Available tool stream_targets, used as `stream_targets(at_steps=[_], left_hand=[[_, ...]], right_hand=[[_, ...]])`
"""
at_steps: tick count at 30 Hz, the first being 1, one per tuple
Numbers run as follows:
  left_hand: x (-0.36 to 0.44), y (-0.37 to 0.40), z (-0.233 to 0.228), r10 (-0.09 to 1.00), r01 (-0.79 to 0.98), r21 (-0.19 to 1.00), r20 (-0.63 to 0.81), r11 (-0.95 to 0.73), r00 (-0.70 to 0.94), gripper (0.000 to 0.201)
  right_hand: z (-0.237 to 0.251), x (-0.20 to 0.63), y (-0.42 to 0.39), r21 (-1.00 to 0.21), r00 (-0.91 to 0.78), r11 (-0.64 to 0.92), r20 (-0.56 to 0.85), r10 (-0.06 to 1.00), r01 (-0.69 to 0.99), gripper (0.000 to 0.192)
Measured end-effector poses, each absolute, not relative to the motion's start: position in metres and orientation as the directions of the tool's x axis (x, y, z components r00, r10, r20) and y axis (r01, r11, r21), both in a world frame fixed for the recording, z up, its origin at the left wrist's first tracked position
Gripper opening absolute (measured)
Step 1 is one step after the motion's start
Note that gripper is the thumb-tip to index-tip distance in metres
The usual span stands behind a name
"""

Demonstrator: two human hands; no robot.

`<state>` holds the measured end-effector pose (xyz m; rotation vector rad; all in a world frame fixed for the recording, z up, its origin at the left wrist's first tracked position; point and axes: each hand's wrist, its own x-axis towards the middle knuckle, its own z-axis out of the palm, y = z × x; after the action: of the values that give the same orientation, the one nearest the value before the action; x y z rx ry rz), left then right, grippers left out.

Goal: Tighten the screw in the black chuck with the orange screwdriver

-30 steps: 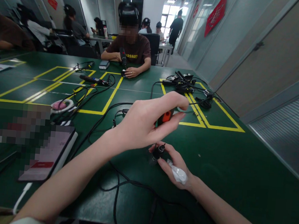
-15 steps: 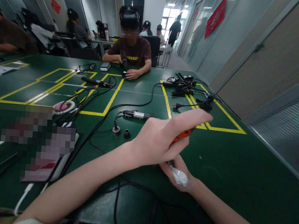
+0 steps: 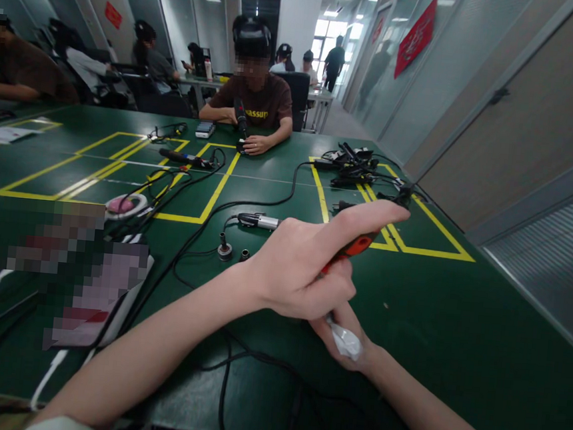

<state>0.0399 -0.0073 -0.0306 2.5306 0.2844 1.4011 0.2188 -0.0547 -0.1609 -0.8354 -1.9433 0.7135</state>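
My left hand (image 3: 302, 266) is closed around a red-orange and black tool handle (image 3: 358, 245), with the index finger stretched along its top. The handle's end pokes out past the fingers, and the rest of the tool is hidden in the hand. Below and behind it is my right hand (image 3: 325, 333), its fingers mostly covered by the left. A crumpled white plastic piece (image 3: 346, 342) lies against the right palm; what the fingers grip there cannot be made out. Left of my hands, a silver and black electric screwdriver (image 3: 260, 221) lies on the table, partly covered.
Two small round metal and black parts stand nearby, one a knob-like piece (image 3: 224, 250). Black cables (image 3: 189, 233) cross the green table (image 3: 437, 322). A phone (image 3: 103, 299) lies left, a tangle of black tools (image 3: 354, 164) farther back. Across sits a person (image 3: 256, 98) holding a power screwdriver.
My left hand has shifted slightly and turned, its lower fingers curling more tightly, and more of the red-orange handle shows. The right hand stays nearly where it was. The view has shifted slightly.
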Motion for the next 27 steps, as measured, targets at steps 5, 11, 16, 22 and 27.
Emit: stream_targets(at_steps=[5,11,16,22,27], left_hand=[[0.028,-0.005,-0.016,0.387,0.134,0.398,0.667,-0.907,0.637,0.061],[0.022,-0.005,-0.008,0.405,0.237,0.337,0.633,-0.911,0.659,0.061],[0.02,-0.004,-0.009,0.407,0.269,0.306,0.653,-0.913,0.639,0.055],[0.02,-0.002,-0.011,0.42,0.325,0.273,0.687,-0.906,0.593,0.045],[0.02,-0.002,-0.009,0.381,0.339,0.215,0.729,-0.916,0.569,0.031]], right_hand=[[-0.16,0.222,-0.054,-0.737,-0.434,0.618,0.478,0.763,0.274,0.032],[-0.159,0.222,-0.054,-0.761,-0.436,0.591,0.452,0.778,0.267,0.031],[-0.158,0.223,-0.054,-0.772,-0.442,0.579,0.437,0.783,0.263,0.03],[-0.16,0.224,-0.054,-0.775,-0.449,0.586,0.448,0.773,0.235,0.034],[-0.162,0.223,-0.054,-0.781,-0.444,0.581,0.448,0.776,0.229,0.039]])
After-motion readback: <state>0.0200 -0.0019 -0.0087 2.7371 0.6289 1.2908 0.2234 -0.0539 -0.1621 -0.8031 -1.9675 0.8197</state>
